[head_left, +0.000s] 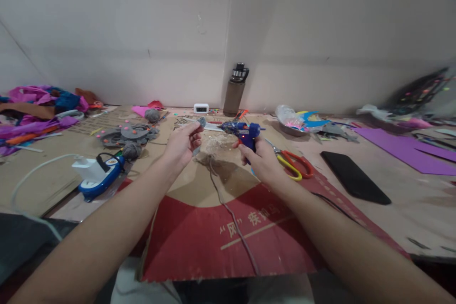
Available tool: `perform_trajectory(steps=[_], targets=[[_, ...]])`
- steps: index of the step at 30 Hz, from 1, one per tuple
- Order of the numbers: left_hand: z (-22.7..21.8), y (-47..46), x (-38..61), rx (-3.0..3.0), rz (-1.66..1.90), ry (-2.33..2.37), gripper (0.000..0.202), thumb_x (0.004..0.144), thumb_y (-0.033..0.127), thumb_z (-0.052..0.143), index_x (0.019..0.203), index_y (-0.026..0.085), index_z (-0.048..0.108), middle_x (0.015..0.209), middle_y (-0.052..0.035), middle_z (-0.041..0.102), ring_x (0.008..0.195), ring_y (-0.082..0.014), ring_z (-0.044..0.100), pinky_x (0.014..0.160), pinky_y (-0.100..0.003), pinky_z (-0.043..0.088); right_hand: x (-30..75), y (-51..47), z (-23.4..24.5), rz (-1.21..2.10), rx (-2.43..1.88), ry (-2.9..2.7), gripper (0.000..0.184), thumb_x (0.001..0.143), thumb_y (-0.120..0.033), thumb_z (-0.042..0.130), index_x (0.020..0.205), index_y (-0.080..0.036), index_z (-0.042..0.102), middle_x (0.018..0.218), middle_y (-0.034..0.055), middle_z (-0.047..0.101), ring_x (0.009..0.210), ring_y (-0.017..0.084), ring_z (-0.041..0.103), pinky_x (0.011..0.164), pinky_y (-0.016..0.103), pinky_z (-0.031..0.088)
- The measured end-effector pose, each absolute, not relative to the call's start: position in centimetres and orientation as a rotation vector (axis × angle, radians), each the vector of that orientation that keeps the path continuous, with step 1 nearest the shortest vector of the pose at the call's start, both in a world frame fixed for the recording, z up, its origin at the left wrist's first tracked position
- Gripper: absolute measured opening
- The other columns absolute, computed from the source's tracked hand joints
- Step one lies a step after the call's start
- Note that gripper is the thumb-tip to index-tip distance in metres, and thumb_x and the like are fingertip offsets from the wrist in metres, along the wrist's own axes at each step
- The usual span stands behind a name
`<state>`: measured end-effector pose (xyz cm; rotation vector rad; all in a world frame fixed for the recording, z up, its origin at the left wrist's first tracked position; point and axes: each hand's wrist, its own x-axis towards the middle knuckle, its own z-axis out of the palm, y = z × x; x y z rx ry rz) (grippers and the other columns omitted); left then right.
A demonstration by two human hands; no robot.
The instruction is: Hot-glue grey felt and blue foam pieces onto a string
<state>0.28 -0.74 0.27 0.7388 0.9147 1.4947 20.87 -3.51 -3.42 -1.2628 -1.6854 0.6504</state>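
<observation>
The pale tabletop (409,218) carries a red-and-tan cardboard sheet (188,242) reaching its front edge. To the right lie a black smartphone (355,176) and purple sheets (395,148); farther back stand a bowl (290,128), a tinted water bottle (234,96) and a white digital clock (201,109).

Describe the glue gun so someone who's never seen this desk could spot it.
Find the red-and-tan cardboard sheet in the middle of the table. Above its far half, the person's right grip holds the glue gun, nozzle to the left. It's dark blue and pistol-shaped with an orange-red trigger, unlike the red-and-yellow-handled scissors lying nearby.
</observation>
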Motion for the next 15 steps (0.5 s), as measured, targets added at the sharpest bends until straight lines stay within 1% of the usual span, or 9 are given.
perform_trajectory(steps=[2, 3, 5, 8, 11, 13, 15], targets=[[0.3, -0.8, 0.3, 0.774, 1.475, 0.909, 0.004, 0.074, 0.015, 0.066, 0.073, 0.012, 0.064, 0.067, -0.001, 0.063, 0.048, -0.0031, 0.05, 0.04, -0.013, 0.038, 21.1, -2.9, -3.6, 0.727, -1.329, -1.652, 0.025, 0.085, -0.037, 0.045, 0.098, -0.018, 0.055, 0.073, 0.002, 0.064, 0.059, 0.015, 0.057, 0.059, 0.028, 0.047], [0.4, -0.8, 0.3, 0.796, 1.46, 0.905, 0.004, 0.074, 0.015, 0.066, 0.073, 0.012, 0.064, 0.067, -0.0012, 0.063, 0.048, -0.0032, 0.049, 0.04, -0.013, 0.038, 21.3, -2.5, -3.7, 0.721, -1.386, -1.658, 0.024, 0.085, -0.036, 0.045, 0.097, -0.018, 0.056, 0.074, 0.0024, 0.065, 0.063, 0.016, 0.059, 0.061, 0.028, 0.048], [0.4, -0.9, 0.4, 0.833, 1.433, 0.896, 0.006, 0.073, 0.016, 0.068, 0.073, 0.012, 0.064, 0.067, -0.0018, 0.063, 0.049, -0.0033, 0.049, 0.04, -0.014, 0.037, 21.7, -1.9, -3.9, 0.625, -1.566, -1.72, 0.025, 0.085, -0.034, 0.046, 0.1, -0.018, 0.057, 0.084, 0.0054, 0.067, 0.073, 0.018, 0.063, 0.068, 0.03, 0.048], [0.4, -0.9, 0.5, 0.88, 1.409, 0.907, 0.009, 0.07, 0.017, 0.071, 0.073, 0.012, 0.063, 0.069, -0.0025, 0.064, 0.05, -0.0038, 0.05, 0.041, -0.014, 0.036, 22.3, -1.3, -4.0, 0.463, -1.834, -1.873, 0.032, 0.087, -0.037, 0.046, 0.104, -0.014, 0.059, 0.097, 0.0141, 0.068, 0.087, 0.024, 0.065, 0.076, 0.034, 0.048], [0.2, -1.0, 0.7, 0.97, 1.4, 0.929, 0.012, 0.068, 0.018, 0.071, 0.071, 0.013, 0.061, 0.069, -0.0019, 0.063, 0.049, -0.0042, 0.05, 0.042, -0.015, 0.035, 22.9, -1.3, -3.9, 0.273, -1.924, -2.02, 0.042, 0.091, -0.043, 0.041, 0.103, -0.009, 0.063, 0.106, 0.0236, 0.065, 0.096, 0.029, 0.064, 0.083, 0.037, 0.047], [0.1, -1.1, 0.8, 1.063, 1.414, 0.954, 0.014, 0.067, 0.02, 0.071, 0.071, 0.014, 0.058, 0.067, -0.0013, 0.063, 0.048, -0.0049, 0.051, 0.042, -0.016, 0.035, 23.1, -1.4, -3.8, 0.162, -1.943, -2.081, 0.047, 0.092, -0.045, 0.039, 0.099, -0.007, 0.065, 0.106, 0.026, 0.065, 0.098, 0.031, 0.064, 0.084, 0.038, 0.046], [0.0, -1.2, 1.1, 1.151, 1.438, 0.987, 0.015, 0.068, 0.021, 0.07, 0.071, 0.014, 0.057, 0.067, -0.0012, 0.064, 0.046, -0.0056, 0.052, 0.042, -0.017, 0.034, 23.2, -1.5, -3.5, 0.146, -1.976, -2.09, 0.049, 0.092, -0.046, 0.039, 0.093, -0.007, 0.068, 0.098, 0.0247, 0.068, 0.092, 0.03, 0.066, 0.081, 0.036, 0.047]])
